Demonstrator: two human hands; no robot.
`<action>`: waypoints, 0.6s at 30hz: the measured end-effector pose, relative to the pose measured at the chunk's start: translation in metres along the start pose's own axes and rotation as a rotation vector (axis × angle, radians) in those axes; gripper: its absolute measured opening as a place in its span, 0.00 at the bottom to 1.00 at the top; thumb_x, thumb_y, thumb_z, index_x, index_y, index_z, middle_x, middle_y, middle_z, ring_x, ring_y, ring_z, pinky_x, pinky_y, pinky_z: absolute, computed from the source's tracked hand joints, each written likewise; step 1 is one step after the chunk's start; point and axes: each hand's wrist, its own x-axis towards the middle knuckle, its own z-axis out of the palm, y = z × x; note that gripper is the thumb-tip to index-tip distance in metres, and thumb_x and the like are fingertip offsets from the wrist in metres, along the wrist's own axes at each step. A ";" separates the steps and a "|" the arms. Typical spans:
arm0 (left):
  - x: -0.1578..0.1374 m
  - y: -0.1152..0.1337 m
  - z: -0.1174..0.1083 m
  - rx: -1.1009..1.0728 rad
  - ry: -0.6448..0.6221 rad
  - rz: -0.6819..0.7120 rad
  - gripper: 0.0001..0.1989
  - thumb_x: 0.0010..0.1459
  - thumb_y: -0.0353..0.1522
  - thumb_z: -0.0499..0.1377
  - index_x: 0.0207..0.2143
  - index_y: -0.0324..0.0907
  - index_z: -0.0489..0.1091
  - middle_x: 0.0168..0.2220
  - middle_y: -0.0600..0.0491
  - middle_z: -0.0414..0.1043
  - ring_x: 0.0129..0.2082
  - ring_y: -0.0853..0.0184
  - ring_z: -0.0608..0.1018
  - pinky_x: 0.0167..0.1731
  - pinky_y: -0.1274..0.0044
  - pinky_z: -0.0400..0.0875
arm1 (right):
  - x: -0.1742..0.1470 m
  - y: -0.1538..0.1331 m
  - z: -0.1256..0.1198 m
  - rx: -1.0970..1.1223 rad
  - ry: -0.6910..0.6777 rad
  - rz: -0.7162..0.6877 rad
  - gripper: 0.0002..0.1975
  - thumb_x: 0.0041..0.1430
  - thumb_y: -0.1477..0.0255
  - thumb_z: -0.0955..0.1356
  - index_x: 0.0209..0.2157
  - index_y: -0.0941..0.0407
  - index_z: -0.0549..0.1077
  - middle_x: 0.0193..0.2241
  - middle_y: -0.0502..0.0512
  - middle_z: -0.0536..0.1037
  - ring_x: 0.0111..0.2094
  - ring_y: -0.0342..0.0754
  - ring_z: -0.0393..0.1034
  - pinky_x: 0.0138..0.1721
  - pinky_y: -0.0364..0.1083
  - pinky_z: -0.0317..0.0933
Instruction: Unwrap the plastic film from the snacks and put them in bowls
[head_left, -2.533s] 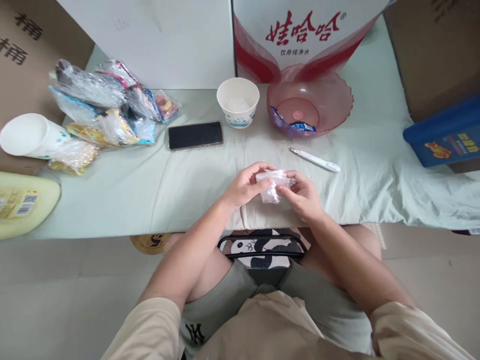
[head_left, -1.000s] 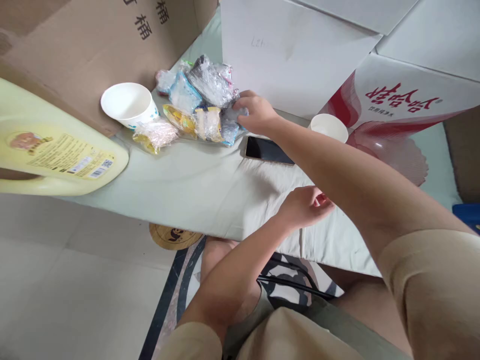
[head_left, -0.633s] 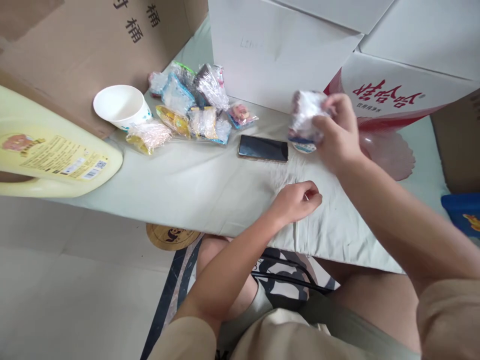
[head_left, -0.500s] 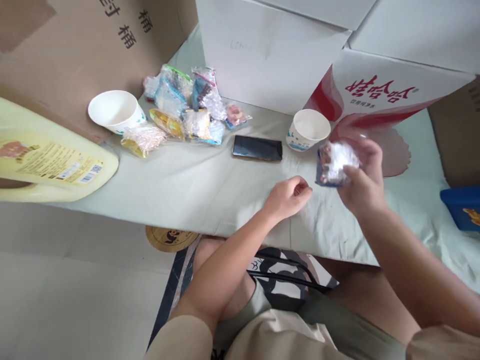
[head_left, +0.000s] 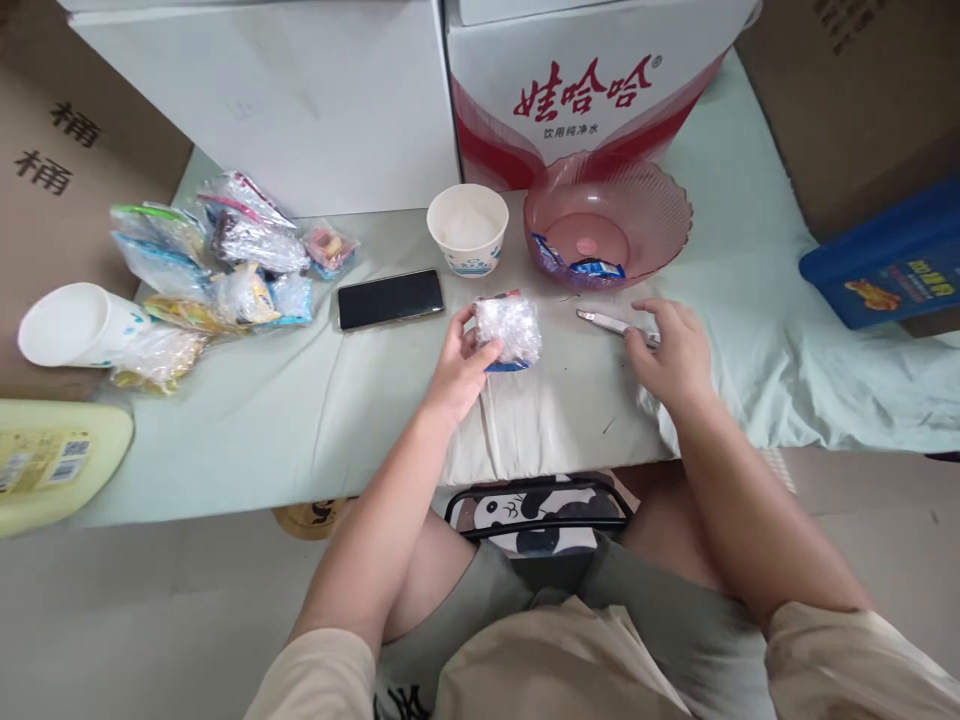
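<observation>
My left hand [head_left: 459, 370] is closed on a small packet wrapped in clear bubble wrap [head_left: 508, 330], with blue showing at its lower edge. It is held over the cloth, in front of the white paper cup [head_left: 468, 228]. On the right, my right hand [head_left: 675, 355] has its thumb and fingers apart around the near end of a slim white tool [head_left: 606, 322] with a metal tip, perhaps a small cutter. That tool lies on the cloth. Behind it stands a clear pink bowl [head_left: 660, 235] with small blue wrappers [head_left: 596, 268] inside.
A black phone [head_left: 391, 299] lies left of the cup. Several plastic-wrapped packets [head_left: 262, 245] are heaped further left beside a tipped paper cup [head_left: 71, 325]. A yellow jug [head_left: 64, 465] and a blue container [head_left: 889, 255] flank the table. White boxes [head_left: 300, 110] stand behind.
The wrapped packet has passed from my right hand to my left. My right hand has come down to the white tool. The view has swung right, showing the whole bowl.
</observation>
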 end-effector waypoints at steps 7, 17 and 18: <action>0.003 0.007 -0.007 0.092 0.061 0.129 0.43 0.43 0.40 0.78 0.58 0.54 0.60 0.54 0.51 0.76 0.55 0.58 0.80 0.49 0.71 0.77 | -0.003 0.010 -0.010 -0.062 -0.215 0.075 0.13 0.64 0.65 0.64 0.42 0.56 0.76 0.39 0.65 0.81 0.41 0.60 0.75 0.44 0.57 0.68; -0.002 0.001 0.004 0.145 0.046 0.101 0.34 0.51 0.46 0.72 0.57 0.53 0.64 0.58 0.49 0.72 0.47 0.64 0.79 0.37 0.79 0.75 | -0.030 -0.070 0.007 0.879 -0.541 0.308 0.22 0.66 0.50 0.64 0.39 0.56 0.73 0.31 0.55 0.79 0.24 0.42 0.70 0.28 0.44 0.66; -0.003 0.000 0.006 0.181 0.061 0.116 0.33 0.52 0.46 0.72 0.57 0.52 0.65 0.55 0.50 0.73 0.43 0.67 0.79 0.35 0.80 0.74 | -0.030 -0.072 0.009 0.872 -0.546 0.303 0.21 0.67 0.51 0.64 0.39 0.56 0.73 0.30 0.54 0.78 0.24 0.42 0.70 0.28 0.44 0.66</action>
